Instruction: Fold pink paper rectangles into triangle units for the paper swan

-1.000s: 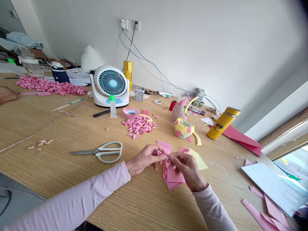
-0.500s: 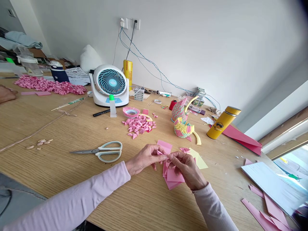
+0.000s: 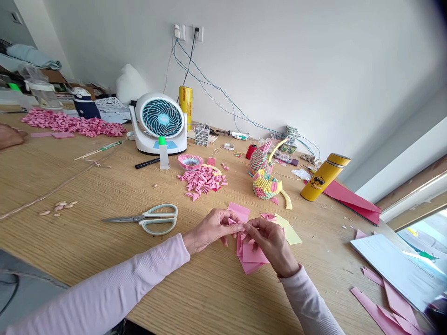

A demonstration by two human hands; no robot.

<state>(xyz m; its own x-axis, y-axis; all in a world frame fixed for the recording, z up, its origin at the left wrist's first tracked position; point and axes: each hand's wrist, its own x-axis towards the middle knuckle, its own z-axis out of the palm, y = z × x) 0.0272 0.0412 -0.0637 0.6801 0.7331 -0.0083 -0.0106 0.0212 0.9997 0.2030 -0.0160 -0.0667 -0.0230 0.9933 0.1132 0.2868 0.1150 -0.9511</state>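
My left hand (image 3: pixel 214 230) and my right hand (image 3: pixel 267 242) meet fingertip to fingertip above the table, pinching a small pink paper piece (image 3: pixel 232 221) that the fingers mostly hide. Beneath them lie pink paper sheets (image 3: pixel 252 257), partly covered by my right hand. Another pink sheet (image 3: pixel 240 211) rests just beyond my left hand. Yellow paper (image 3: pixel 289 232) lies right of my right hand, with a small folded pink piece (image 3: pixel 268 217) at its edge. Scissors (image 3: pixel 153 220) with pale handles lie closed to the left of my left hand.
Folded pink pieces (image 3: pixel 202 180) form a pile before a white fan (image 3: pixel 161 122). Two folded-paper models (image 3: pixel 267 186) stand at right, near a yellow flask (image 3: pixel 324 177). A larger pink heap (image 3: pixel 71 123) sits far left, near another person's hand (image 3: pixel 10 136). Pink strips (image 3: pixel 384 307) lie lower right.
Both hands stay in nearly the same place, still pinching the small pink paper piece. Any finger movement is too slight to make out.
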